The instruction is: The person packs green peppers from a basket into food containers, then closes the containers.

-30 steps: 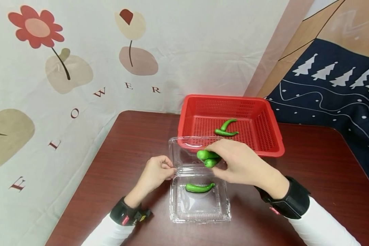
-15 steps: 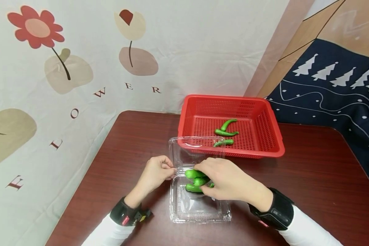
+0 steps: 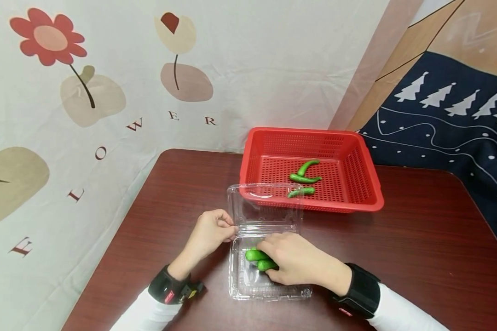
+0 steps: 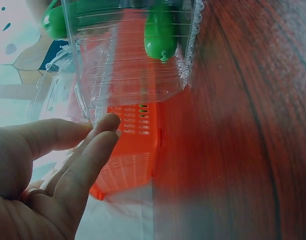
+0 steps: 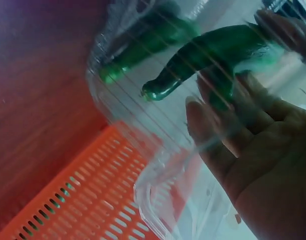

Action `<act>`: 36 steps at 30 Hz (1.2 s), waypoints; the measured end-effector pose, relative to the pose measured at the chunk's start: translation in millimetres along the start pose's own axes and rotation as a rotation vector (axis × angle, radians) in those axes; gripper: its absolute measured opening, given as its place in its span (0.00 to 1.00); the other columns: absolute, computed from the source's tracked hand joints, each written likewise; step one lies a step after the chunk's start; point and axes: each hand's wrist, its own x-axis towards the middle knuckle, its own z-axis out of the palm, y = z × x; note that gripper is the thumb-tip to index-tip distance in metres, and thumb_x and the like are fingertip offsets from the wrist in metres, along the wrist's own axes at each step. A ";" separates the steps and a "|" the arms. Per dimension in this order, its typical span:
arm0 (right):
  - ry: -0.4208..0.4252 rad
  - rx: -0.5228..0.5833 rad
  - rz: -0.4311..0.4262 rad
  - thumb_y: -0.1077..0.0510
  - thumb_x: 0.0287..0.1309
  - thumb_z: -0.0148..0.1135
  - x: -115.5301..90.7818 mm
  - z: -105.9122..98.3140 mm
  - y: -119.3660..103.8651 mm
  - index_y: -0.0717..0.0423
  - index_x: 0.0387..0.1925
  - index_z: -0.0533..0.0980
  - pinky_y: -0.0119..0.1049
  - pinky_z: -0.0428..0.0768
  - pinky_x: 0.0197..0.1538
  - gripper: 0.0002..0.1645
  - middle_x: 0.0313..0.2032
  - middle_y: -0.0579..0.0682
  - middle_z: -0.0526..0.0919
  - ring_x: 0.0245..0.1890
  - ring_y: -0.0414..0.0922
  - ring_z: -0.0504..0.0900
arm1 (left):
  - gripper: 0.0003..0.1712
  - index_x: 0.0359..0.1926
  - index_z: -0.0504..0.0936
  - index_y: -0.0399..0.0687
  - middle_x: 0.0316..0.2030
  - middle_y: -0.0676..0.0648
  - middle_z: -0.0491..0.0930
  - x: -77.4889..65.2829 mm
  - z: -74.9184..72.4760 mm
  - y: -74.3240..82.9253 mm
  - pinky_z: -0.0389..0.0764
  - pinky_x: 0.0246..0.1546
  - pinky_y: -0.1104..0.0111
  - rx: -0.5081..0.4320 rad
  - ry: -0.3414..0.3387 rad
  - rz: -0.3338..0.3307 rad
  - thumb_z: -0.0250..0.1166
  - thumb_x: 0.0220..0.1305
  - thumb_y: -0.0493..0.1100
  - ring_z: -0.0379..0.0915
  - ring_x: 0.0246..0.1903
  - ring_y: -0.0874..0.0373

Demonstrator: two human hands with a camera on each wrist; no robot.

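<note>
A clear plastic clamshell box (image 3: 269,291) lies open on the table, its lid (image 3: 252,211) raised toward the red basket. At the hinge end of the box's left side, my left hand (image 3: 210,233) pinches the plastic edge between thumb and fingertips. My right hand (image 3: 294,259) reaches down into the base and grips green chili peppers (image 3: 255,255), whose rounded ends stick out past the thumb and fingers. In the right wrist view, a pepper (image 5: 213,47) lies in the grip and another pepper (image 5: 122,62) is seen through the plastic. The hand partly hides the peppers in the head view.
Behind the box stands a red perforated basket (image 3: 356,184) with 3 green peppers (image 3: 305,179) in it; the lid overlaps its near rim. The dark red wooden table (image 3: 174,184) ends at a fabric backdrop (image 3: 232,69).
My right hand has moved left and down, carrying the peppers from above the hinge into the box's base. A pepper once hidden by it shows in the basket. The left hand stays put.
</note>
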 end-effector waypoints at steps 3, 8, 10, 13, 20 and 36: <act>-0.011 -0.033 -0.006 0.50 0.49 0.78 -0.6 5.2 -0.5 0.50 0.45 0.80 0.32 0.81 0.37 0.22 0.34 0.38 0.78 0.33 0.34 0.75 | 0.09 0.29 0.80 0.37 0.24 0.45 0.87 -0.2 -0.1 0.1 0.89 0.28 0.66 0.000 0.000 -0.004 0.72 0.58 0.26 0.84 0.24 0.57; -0.026 -0.064 -0.011 0.50 0.46 0.78 -1.9 11.3 -0.9 0.50 0.43 0.79 0.32 0.80 0.35 0.22 0.33 0.39 0.77 0.32 0.36 0.75 | 0.09 0.29 0.79 0.37 0.24 0.44 0.87 -0.3 0.1 0.3 0.89 0.27 0.66 -0.009 0.001 -0.005 0.72 0.58 0.25 0.84 0.24 0.57; -0.031 -0.076 -0.012 0.50 0.46 0.78 -2.0 12.4 -1.1 0.50 0.43 0.79 0.33 0.81 0.36 0.23 0.33 0.39 0.78 0.33 0.37 0.76 | 0.09 0.29 0.80 0.37 0.24 0.44 0.87 -0.2 0.3 0.5 0.89 0.27 0.66 -0.007 0.002 -0.005 0.72 0.58 0.25 0.84 0.23 0.57; -0.038 -0.093 -0.010 0.49 0.46 0.78 -2.1 13.6 -1.3 0.50 0.44 0.80 0.34 0.82 0.38 0.23 0.34 0.40 0.78 0.34 0.38 0.77 | 0.09 0.29 0.80 0.37 0.24 0.44 0.87 -0.3 0.4 1.0 0.89 0.27 0.65 -0.006 0.002 -0.006 0.72 0.58 0.25 0.84 0.23 0.57; -0.044 -0.125 -0.013 0.50 0.43 0.79 -1.1 16.3 -2.1 0.50 0.39 0.79 0.35 0.80 0.35 0.22 0.32 0.40 0.73 0.32 0.39 0.74 | 0.09 0.29 0.80 0.37 0.24 0.44 0.87 -1.2 0.2 2.9 0.88 0.27 0.66 -0.002 0.006 -0.007 0.73 0.58 0.26 0.84 0.23 0.57; -0.045 -0.155 -0.012 0.47 0.45 0.81 -0.2 18.7 -1.7 0.50 0.38 0.79 0.34 0.80 0.33 0.22 0.31 0.40 0.73 0.33 0.39 0.75 | 0.09 0.29 0.79 0.36 0.23 0.45 0.87 -1.4 0.2 2.2 0.89 0.27 0.66 0.017 0.004 0.012 0.72 0.57 0.26 0.84 0.23 0.58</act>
